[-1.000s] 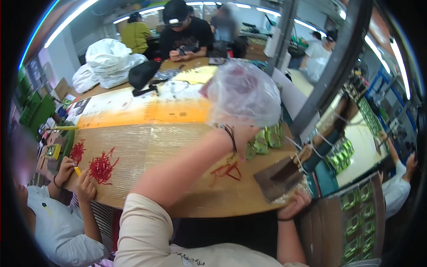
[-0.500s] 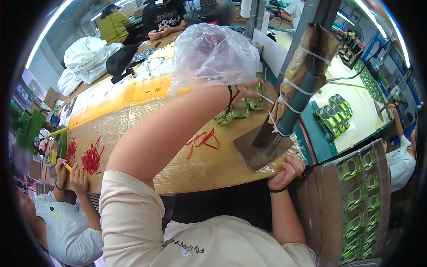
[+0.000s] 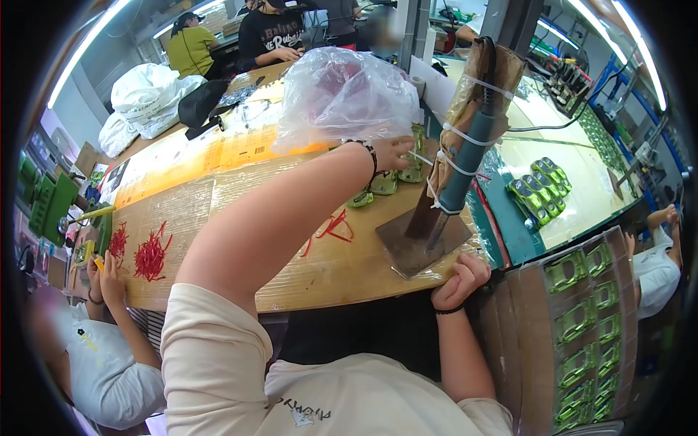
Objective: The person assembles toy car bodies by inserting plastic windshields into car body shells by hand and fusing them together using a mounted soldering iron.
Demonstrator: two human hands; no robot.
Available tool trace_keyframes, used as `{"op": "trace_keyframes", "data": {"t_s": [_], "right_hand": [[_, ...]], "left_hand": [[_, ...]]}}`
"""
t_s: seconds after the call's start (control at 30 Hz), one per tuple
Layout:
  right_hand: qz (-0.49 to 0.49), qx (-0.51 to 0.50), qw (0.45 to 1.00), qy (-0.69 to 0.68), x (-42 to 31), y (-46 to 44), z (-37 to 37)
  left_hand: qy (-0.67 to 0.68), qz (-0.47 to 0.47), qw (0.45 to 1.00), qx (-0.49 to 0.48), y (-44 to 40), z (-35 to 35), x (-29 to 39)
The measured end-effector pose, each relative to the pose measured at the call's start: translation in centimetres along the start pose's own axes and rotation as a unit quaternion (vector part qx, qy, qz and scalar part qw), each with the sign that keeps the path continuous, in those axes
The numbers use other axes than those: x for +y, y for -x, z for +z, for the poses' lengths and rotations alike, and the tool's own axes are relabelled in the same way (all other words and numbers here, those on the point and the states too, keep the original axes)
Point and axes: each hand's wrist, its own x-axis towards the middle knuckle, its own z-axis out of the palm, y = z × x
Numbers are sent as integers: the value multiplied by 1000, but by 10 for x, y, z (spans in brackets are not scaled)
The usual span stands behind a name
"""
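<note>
My left hand (image 3: 392, 152) reaches across the cardboard-covered table, fingers a little apart, just above green metal pieces (image 3: 384, 183) beside a big clear plastic bag (image 3: 349, 98) with something reddish inside. I cannot make out anything in its fingers. My right hand (image 3: 462, 280) is curled at the table's front edge, with nothing visible in it. It is close to a brown metal plate (image 3: 407, 251), on which stands a post with a blue-grey tool (image 3: 465, 160) strapped on by white ties. Red strips (image 3: 334, 231) lie beside my left forearm.
At the left a co-worker's hands (image 3: 105, 276) hold a small yellow item near piles of red strips (image 3: 151, 254). White bags (image 3: 149, 98) and a black cap (image 3: 201, 102) lie farther back. Green frames fill a panel (image 3: 534, 327) at the right, with more green pieces (image 3: 539, 192) beyond.
Over the last second the view has shifted, and my left hand has moved out from beside the bag over the green pieces. My right hand has stayed curled at the table edge.
</note>
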Motion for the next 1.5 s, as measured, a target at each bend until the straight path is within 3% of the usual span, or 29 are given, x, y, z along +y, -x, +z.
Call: {"op": "trace_keyframes", "data": {"t_s": [0.13,0.23,0.43,0.53,0.63,0.87,1.07,1.17,1.33,1.5], "right_hand": [[1,6,1000,-2,-1,0,-1],[-5,-8,1000,5,-2,1,-3],[-37,-20,999,5,6,3,-5],[-57,-23,998,20,9,4,-6],[-63,-25,997,28,10,5,-7],[-73,-45,995,45,10,6,-8],[-86,-44,995,36,11,5,-8],[-86,-34,995,34,10,4,-7],[-88,-35,995,38,10,3,-9],[-89,-34,995,35,7,2,-6]], "left_hand": [[20,-48,987,-149,6,-46,11],[-26,-41,995,-85,18,-42,12],[-75,-12,990,-121,42,-57,18],[-55,-8,997,-51,64,-45,15],[-55,7,997,-50,84,-46,11],[-23,-51,987,-149,121,-56,18],[-19,-59,986,-155,156,-54,19],[-18,-23,995,-93,187,-53,18],[-70,-21,987,-142,218,-53,23],[-95,-8,992,-85,244,-40,28]]}}
